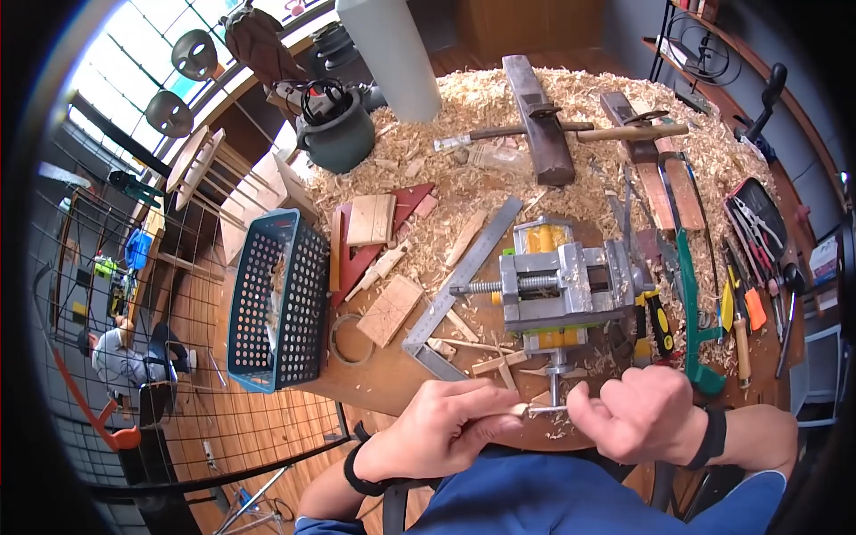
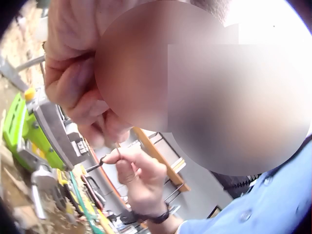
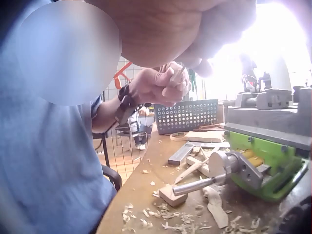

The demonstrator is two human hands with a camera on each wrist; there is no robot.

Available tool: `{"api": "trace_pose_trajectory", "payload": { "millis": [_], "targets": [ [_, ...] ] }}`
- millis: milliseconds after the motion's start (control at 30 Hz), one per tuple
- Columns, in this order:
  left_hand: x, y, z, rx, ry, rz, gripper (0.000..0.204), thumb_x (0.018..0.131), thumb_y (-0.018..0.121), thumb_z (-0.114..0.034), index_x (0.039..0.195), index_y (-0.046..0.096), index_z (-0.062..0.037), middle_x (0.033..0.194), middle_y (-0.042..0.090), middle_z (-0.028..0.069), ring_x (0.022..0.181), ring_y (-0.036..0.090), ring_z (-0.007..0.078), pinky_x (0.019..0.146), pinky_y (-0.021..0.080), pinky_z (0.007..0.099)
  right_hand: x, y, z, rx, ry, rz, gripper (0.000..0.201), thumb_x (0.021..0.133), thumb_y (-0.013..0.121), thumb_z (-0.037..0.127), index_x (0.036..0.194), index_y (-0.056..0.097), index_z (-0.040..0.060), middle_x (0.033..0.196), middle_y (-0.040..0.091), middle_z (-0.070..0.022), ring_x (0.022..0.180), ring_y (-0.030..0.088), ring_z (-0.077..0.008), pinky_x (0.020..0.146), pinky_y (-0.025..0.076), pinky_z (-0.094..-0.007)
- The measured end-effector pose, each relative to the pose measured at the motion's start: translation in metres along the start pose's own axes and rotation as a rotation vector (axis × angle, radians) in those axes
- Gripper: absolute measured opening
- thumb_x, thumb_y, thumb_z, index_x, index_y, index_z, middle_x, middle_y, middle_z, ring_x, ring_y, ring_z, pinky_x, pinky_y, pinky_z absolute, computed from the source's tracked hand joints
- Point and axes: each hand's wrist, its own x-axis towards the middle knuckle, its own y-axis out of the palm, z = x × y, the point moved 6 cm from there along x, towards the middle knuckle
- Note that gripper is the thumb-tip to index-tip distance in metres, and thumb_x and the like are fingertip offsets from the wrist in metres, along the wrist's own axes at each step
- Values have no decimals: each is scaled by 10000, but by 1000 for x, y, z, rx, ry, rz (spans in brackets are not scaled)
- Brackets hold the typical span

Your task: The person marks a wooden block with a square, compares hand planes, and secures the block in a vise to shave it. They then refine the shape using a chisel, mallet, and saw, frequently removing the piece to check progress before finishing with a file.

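Observation:
My left hand (image 1: 450,426) pinches a small pale piece of wood (image 1: 514,412) at the table's near edge. Opposite it, my right hand (image 1: 640,415) has its fingers curled, the thumb side facing the wood. A thin metallic rod (image 1: 544,408) spans the gap between the wood and the right hand's fingertips; its grip end is hidden in that hand. Just beyond both hands stands a grey metal vise (image 1: 571,285) on a green base (image 3: 265,165), its handle (image 3: 197,185) pointing toward me. In the left wrist view, the right hand (image 2: 141,178) shows thumb and index finger close together.
A perforated basket (image 1: 299,303) stands left, beside a metal square (image 1: 446,299) and wood blocks (image 1: 390,309). Wood shavings (image 1: 481,98) heap at the back around a hand plane (image 1: 539,125). A green-handled saw (image 1: 691,312) and pliers (image 1: 756,227) lie right.

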Motion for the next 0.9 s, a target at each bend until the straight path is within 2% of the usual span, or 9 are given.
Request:
{"api": "trace_pose_trajectory", "payload": {
  "millis": [100,200,300,367,600,733,800,833,900],
  "targets": [
    [-3,2,1,-100,-147,126,302,950,821,-93,1226,750,4,907,757,113,775,754,279,674,588,369,-1,2,4,-52,-29,-9,198,781,685,122,962,762,139,559,416,40,439,507,-124,391,367,-314],
    [7,-10,-30,370,200,-232,423,843,908,-162,1220,785,-14,1034,750,110,781,720,246,694,596,339,-1,7,-10,317,175,71,244,772,691,116,996,779,157,570,497,26,461,595,-183,414,451,-351],
    [-5,-13,-34,693,499,-215,471,821,901,-160,1250,777,-8,1042,740,109,790,701,205,673,583,308,-8,16,-17,544,295,-66,265,768,690,118,1012,783,161,573,508,22,461,601,-188,415,451,-348],
    [-6,-11,-37,724,510,-214,445,823,880,-133,1237,778,-6,989,746,90,737,679,177,637,562,283,-10,18,-16,545,286,-85,262,768,693,122,1010,784,160,573,501,22,456,594,-187,413,448,-347],
    [1,-12,-5,9,-9,-50,231,967,801,-98,1162,771,22,772,725,106,654,720,253,588,541,345,2,-5,0,16,38,-18,215,767,711,151,974,771,147,580,461,29,438,560,-171,398,418,-337],
    [3,-10,-7,11,-85,-24,269,930,836,-121,1161,786,6,848,743,104,676,713,244,595,540,349,-3,3,-4,102,90,-8,189,780,719,153,963,765,150,564,502,9,440,578,-192,401,422,-349],
    [13,-18,-39,501,221,-171,383,882,863,-176,1221,783,-19,1033,750,96,763,693,222,665,584,336,-8,13,-16,430,231,-6,183,797,722,144,974,772,157,547,550,-23,445,599,-217,409,436,-365],
    [11,-19,-34,503,223,-174,383,882,863,-176,1221,783,-19,1033,750,96,763,693,222,665,584,336,-8,14,-17,427,228,-8,183,797,722,144,974,772,157,547,550,-23,445,599,-217,409,436,-365],
    [-1,-15,-36,741,534,-199,540,820,882,-185,1317,752,-20,1116,731,90,809,668,205,693,588,316,-10,17,-26,732,358,-71,199,815,714,128,1000,777,166,542,587,-53,454,618,-237,414,444,-385]
  ]
}}
